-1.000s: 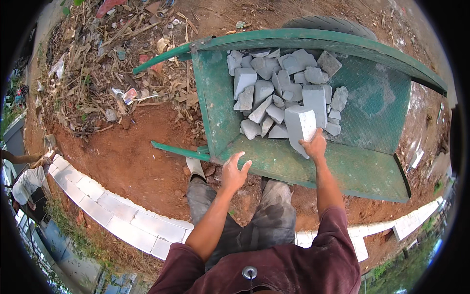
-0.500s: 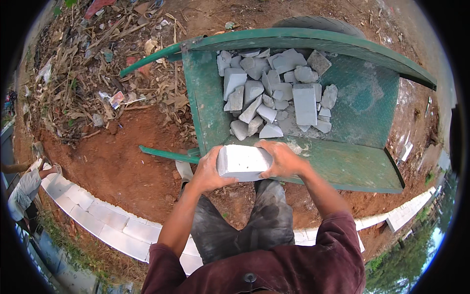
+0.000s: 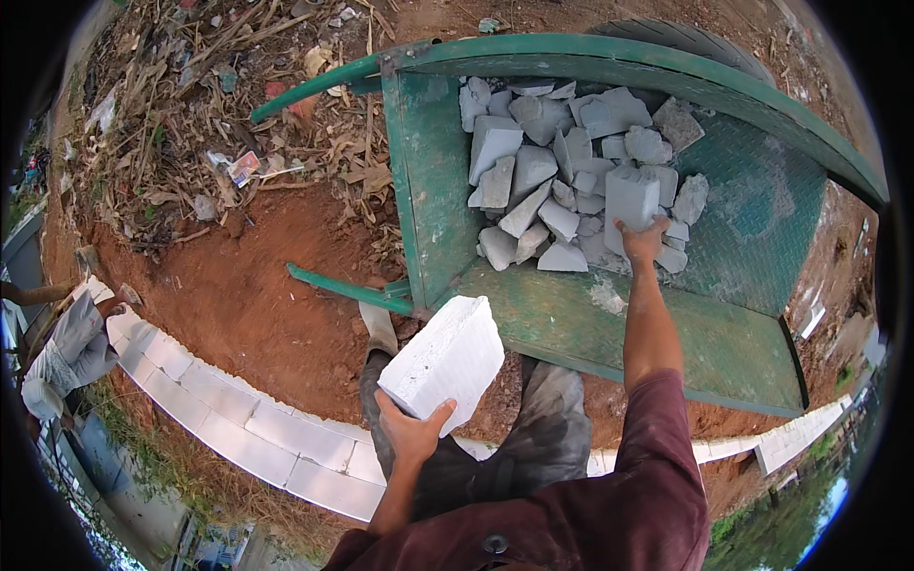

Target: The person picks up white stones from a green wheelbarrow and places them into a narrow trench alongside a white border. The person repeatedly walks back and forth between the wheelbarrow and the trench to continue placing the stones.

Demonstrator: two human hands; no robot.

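Since the earlier frame, the right hand [image 3: 645, 240] has been shifted off the white block [image 3: 447, 357] and onto a grey block [image 3: 630, 193] in the green cart [image 3: 405, 171], at two o'clock; each hand is thus occupied by its own block. The white block is pinched, tilted, between the left hand's [image 3: 414, 436] thumb and fingers, toward six o'clock, over the legs [image 3: 545, 414]. The grey block's near end is clasped by the right hand; whether it is lifted cannot be told. It is hemmed in by broken pieces [image 3: 533, 171]; beyond them, open room is offered at three o'clock by the cart floor [image 3: 762, 186]. The near side board [image 3: 571, 324] is crossed by the right forearm [image 3: 651, 328].
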